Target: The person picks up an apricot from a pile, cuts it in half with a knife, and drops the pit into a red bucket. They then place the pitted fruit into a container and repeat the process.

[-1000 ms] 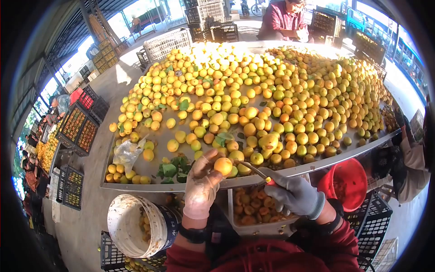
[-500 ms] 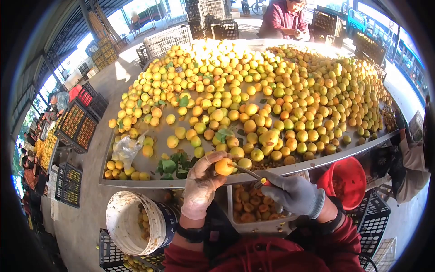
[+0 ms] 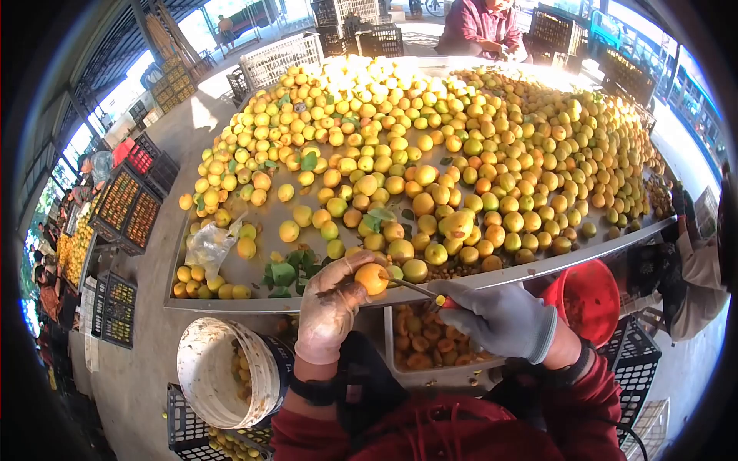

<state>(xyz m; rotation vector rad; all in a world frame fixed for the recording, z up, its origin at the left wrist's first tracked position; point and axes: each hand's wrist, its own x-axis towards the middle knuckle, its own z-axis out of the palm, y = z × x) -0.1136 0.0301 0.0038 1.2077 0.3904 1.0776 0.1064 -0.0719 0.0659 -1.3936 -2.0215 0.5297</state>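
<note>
My left hand [image 3: 330, 307], in a pale stained glove, grips an orange-yellow fruit [image 3: 372, 279] over the near edge of the metal table. My right hand [image 3: 496, 316], in a grey glove, is closed around the red and yellow handle of a thin metal tool [image 3: 415, 289], whose tip meets the right side of the fruit. Beyond both hands, a large heap of yellow and orange fruit [image 3: 461, 177] covers much of the table [image 3: 254, 304]. Below the hands sits a bin of cut fruit [image 3: 419, 361].
A dirty white bucket [image 3: 201, 376] stands at the lower left, a red bucket [image 3: 588, 303] at the right. Green leaves [image 3: 283, 273] and a plastic bag [image 3: 210, 247] lie on the table. A person [image 3: 484, 31] is at the far side. Stacked crates [image 3: 127, 211] stand left.
Both hands, with the fruit and tool, appear slightly lower in view. The tool hand has shifted slightly right, and the surroundings have shifted slightly with the camera.
</note>
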